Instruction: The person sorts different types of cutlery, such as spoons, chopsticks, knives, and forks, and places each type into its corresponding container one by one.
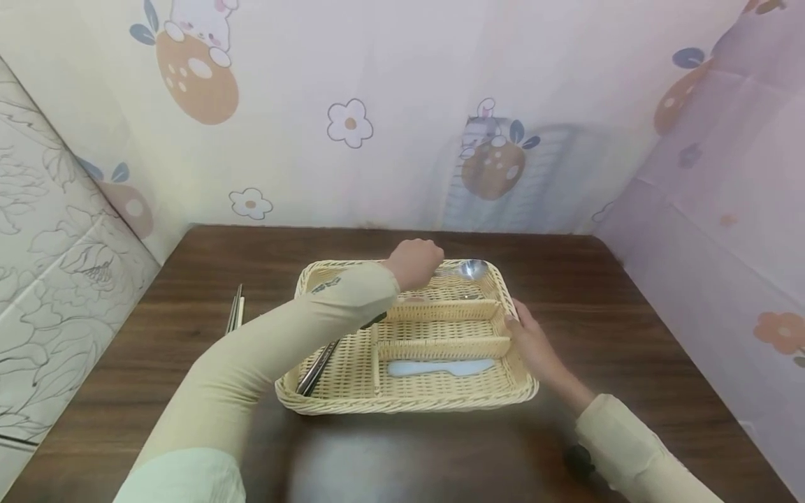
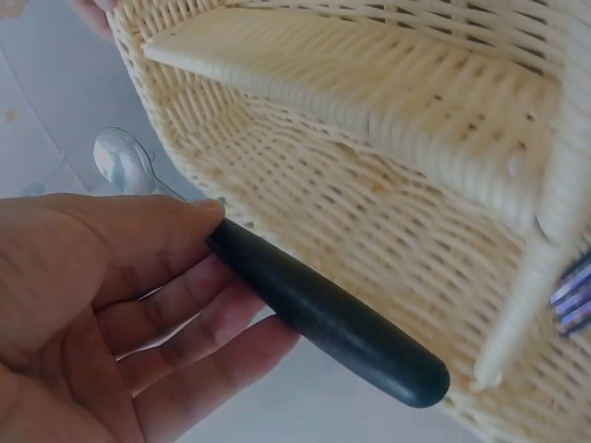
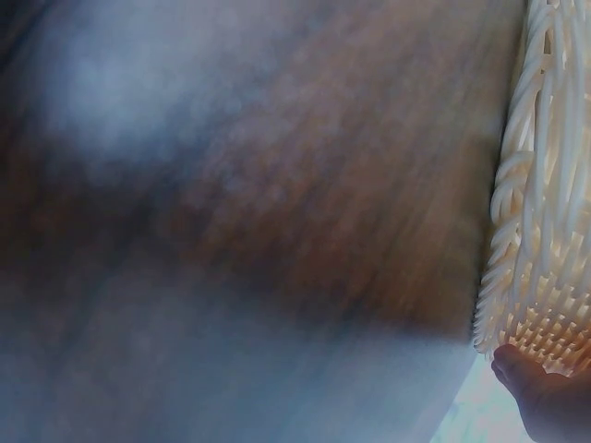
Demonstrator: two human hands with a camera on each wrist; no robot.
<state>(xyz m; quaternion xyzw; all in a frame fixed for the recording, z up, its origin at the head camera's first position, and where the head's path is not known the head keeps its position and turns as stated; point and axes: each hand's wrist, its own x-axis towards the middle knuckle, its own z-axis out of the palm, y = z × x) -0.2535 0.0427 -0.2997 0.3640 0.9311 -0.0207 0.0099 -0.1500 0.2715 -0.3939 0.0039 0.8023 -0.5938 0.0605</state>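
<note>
- I had the sleeved left arm (image 1: 270, 349) stretched diagonally forward, toward the middle.
- My left hand (image 1: 415, 264) was knuckles-up, its thumb (image 2: 171, 220) and curled fingers (image 2: 208, 369) pinching.
- The right arm (image 1: 635, 436) angled inward from lower right, its right hand (image 1: 533, 342) gripping, fingers partly hidden.

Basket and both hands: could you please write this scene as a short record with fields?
left hand: holds a spoon with a black handle
right hand: grips the right side of the basket
basket: pale, woven, divided into compartments
knife: white, in the near right compartment
dark chopsticks: in the left compartment
table: dark wood, other chopsticks left of the basket
</note>
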